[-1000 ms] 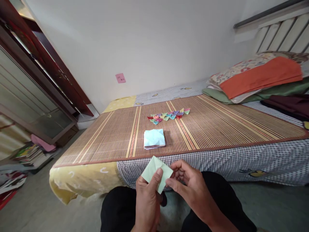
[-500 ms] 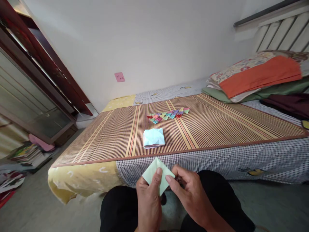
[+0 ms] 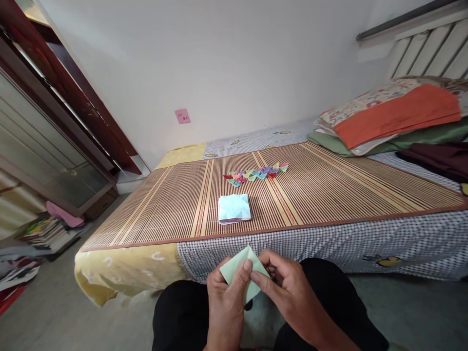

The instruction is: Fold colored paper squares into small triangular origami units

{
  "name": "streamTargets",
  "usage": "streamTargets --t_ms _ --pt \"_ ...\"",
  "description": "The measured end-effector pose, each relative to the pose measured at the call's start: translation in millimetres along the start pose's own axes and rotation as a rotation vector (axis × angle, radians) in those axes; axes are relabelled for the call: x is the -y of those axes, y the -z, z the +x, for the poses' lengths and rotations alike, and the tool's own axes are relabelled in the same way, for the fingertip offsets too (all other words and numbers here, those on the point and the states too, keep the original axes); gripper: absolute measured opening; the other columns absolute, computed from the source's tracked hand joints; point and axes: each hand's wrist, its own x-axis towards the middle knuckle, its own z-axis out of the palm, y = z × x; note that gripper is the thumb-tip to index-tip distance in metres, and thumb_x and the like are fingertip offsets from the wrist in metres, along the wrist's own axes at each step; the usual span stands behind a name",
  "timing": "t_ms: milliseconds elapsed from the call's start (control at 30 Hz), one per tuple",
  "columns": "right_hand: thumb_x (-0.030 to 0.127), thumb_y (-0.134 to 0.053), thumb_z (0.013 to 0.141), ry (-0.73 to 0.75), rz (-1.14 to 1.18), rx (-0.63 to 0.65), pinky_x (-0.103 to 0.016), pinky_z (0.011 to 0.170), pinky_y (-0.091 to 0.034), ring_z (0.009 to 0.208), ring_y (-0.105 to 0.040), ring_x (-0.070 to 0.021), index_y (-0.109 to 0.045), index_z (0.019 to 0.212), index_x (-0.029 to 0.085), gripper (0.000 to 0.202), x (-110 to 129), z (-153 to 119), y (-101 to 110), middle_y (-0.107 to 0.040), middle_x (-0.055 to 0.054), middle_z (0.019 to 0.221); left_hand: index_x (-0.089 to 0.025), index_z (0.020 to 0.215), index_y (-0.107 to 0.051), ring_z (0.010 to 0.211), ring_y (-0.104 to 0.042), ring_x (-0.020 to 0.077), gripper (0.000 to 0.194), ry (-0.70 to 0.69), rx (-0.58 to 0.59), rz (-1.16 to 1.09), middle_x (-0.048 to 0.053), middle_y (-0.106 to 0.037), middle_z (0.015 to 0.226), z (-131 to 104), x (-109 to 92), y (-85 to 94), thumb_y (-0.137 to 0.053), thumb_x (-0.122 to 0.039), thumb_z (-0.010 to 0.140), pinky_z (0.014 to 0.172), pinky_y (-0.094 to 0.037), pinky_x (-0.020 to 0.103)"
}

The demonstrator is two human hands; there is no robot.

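Note:
A pale green square of folded paper point(image 3: 236, 267) is turned like a diamond above my lap, in front of the bed's edge. My left hand point(image 3: 226, 297) pinches it from the left, thumb lying across its face. At its right corner my right hand point(image 3: 283, 287) grips it too, and both thumb tips nearly meet near the middle. The fingers behind the paper are mostly hidden. Just beyond, on the mat, lies a stack of light blue paper squares point(image 3: 234, 207). Farther back sits a group of small, colourful folded paper pieces point(image 3: 256, 174).
A striped bamboo mat point(image 3: 164, 209) covers the bed, over a checked sheet point(image 3: 314, 248). Folded bedding with an orange band point(image 3: 398, 117) is piled at the right. A pink note point(image 3: 182, 116) is on the wall. Books point(image 3: 46, 230) are stacked on the left.
The green paper has shifted slightly right and down with my hands. My right thumb has slid inward from the right corner towards my left thumb.

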Motion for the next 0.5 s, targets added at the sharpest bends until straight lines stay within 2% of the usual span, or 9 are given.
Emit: streamTargets --t_ms 167,400,500 --pt "0.041 -0.063 0.097 -0.027 0.09 0.019 -0.025 0.059 -0.04 0.066 -0.047 -0.0139 -0.06 0.083 0.02 0.026 4.0 -0.2 2.0 -0.051 0.002 0.072 -0.012 0.069 -0.069 0.055 -0.051 0.011 0.037 -0.003 0.061 0.03 -0.001 -0.056 0.061 -1.9 -3.0 0.7 -0.089 -0.043 0.073 0.052 -0.044 0.022" --pt "0.038 -0.064 0.097 -0.01 0.095 0.004 -0.024 0.052 -0.03 0.06 -0.035 -0.0112 -0.051 0.072 0.02 0.033 1.9 -0.9 6.5 -0.038 0.005 0.066 -0.011 0.073 -0.07 0.058 -0.05 0.0117 0.039 0.024 0.181 0.102 0.001 -0.055 0.063 -0.1 -1.7 5.9 -0.084 -0.047 0.078 0.054 -0.042 0.022" --pt "0.039 -0.062 0.098 0.004 0.093 0.004 -0.024 0.053 -0.033 0.06 -0.04 -0.0117 -0.055 0.077 0.02 0.029 3.5 0.0 8.2 -0.044 0.004 0.067 -0.011 0.072 -0.069 0.057 -0.047 0.011 0.041 0.042 0.238 0.138 0.0 -0.054 0.062 1.8 -0.4 7.0 -0.084 -0.049 0.078 0.054 -0.041 0.022"
